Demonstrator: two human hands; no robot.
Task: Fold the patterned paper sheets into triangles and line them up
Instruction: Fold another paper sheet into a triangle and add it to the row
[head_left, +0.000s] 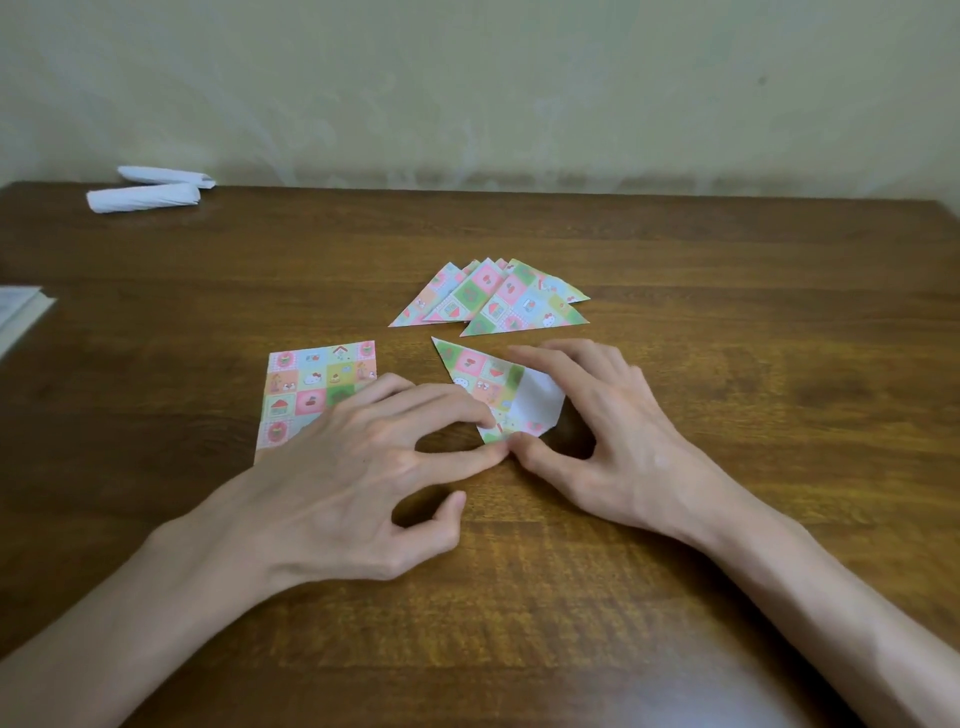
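A half-folded patterned sheet (480, 371) lies at the table's middle, with its white underside showing on the right. My left hand (363, 467) presses its fingertips on the sheet's lower corner, thumb off the paper. My right hand (608, 431) arches over the sheet's right part, its thumb at the lower corner and its fingers at the upper edge, holding the sheet between them. Several folded triangles (493, 301) lie overlapped in a row just beyond. A flat stack of unfolded patterned sheets (311, 384) sits to the left, partly under my left hand.
The wooden table (727, 364) runs to a wall at the back. Two white paper rolls (150, 189) lie at the far left corner. The edge of a book or pad (18, 312) shows at the left border.
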